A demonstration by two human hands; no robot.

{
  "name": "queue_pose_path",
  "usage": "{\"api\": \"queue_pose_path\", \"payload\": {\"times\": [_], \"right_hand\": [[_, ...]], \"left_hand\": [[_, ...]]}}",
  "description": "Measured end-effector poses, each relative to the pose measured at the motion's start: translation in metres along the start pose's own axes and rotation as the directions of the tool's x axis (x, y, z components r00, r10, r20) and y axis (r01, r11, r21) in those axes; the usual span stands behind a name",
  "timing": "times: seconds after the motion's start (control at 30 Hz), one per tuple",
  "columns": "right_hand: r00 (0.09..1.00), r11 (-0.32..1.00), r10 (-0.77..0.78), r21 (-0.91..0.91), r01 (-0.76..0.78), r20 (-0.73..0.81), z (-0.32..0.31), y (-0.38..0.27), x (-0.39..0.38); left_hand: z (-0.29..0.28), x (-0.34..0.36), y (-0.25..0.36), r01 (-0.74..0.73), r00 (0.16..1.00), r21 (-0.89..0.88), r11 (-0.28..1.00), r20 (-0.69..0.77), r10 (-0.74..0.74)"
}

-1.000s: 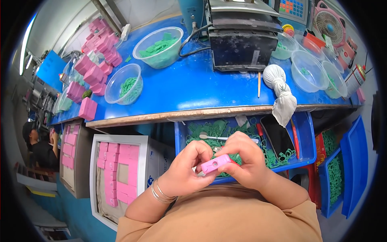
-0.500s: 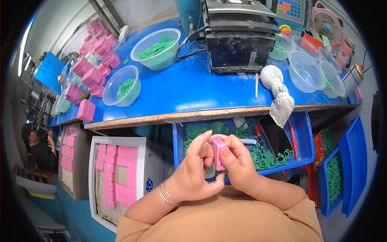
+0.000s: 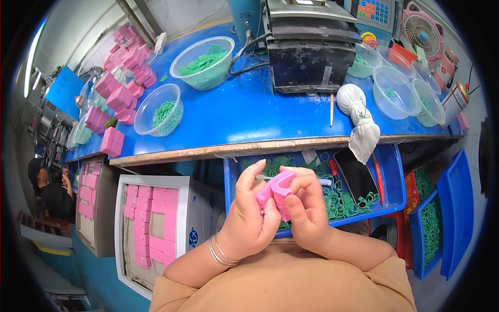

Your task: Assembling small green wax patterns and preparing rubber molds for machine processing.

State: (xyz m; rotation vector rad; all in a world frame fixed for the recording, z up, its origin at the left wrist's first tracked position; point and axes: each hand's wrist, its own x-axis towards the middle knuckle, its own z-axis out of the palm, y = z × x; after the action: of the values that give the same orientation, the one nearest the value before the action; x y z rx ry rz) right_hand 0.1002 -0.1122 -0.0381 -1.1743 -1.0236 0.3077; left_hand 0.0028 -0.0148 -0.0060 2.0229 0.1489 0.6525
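Observation:
A pink piece, likely rubber (image 3: pixel 282 183), is bent into a curve between my two hands, over a blue tray (image 3: pixel 387 208) in the opening below the bench. My left hand (image 3: pixel 249 218), with silver bangles at the wrist, is closed on the piece's left side, thumb pressed to it and index finger raised. My right hand (image 3: pixel 309 223) grips the other side with thumb and fingers. Behind them the tray holds tangled green pieces (image 3: pixel 338 200), a light-coloured stick (image 3: pixel 323 182), a dark phone-like slab (image 3: pixel 354 174) and a red-handled tool (image 3: pixel 378 182).
Pink blocks stand stacked (image 3: pixel 119 99) on the blue bench (image 3: pixel 218 119) and fill a white box (image 3: pixel 145 213) below. Bowls of green pieces (image 3: pixel 202 67), a black machine (image 3: pixel 306 62) and a tied white cloth bundle (image 3: pixel 358 117) sit above. A person (image 3: pixel 52 192) works far left.
The pink piece was level, then upright, and is now bent into a curve. My left thumb has moved up onto it, and both hands have shifted around it.

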Motion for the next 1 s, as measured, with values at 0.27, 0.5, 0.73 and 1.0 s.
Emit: {"api": "queue_pose_path", "payload": {"times": [0.27, 0.5, 0.73, 1.0], "right_hand": [[0.944, 0.766, 0.330, 0.592, -0.249, -0.030, -0.001, -0.003, 0.006], [0.892, 0.678, 0.449, 0.632, -0.375, 0.047, -0.005, -0.004, 0.006], [0.933, 0.763, 0.339, 0.545, -0.348, 0.122, -0.002, -0.010, 0.005], [0.951, 0.861, 0.278, 0.404, -0.309, 0.134, -0.004, -0.007, 0.005]], "left_hand": [[-0.006, -0.002, -0.009, 0.001, 1.000, -0.060, 0.998, 0.014, 0.000], [-0.006, -0.005, -0.005, 0.071, 0.997, -0.151, 0.986, 0.000, -0.072], [-0.007, -0.007, -0.016, 0.022, 1.000, -0.084, 0.996, 0.002, -0.022], [-0.011, -0.011, -0.024, 0.200, 0.979, -0.246, 0.948, 0.079, -0.186]]}}
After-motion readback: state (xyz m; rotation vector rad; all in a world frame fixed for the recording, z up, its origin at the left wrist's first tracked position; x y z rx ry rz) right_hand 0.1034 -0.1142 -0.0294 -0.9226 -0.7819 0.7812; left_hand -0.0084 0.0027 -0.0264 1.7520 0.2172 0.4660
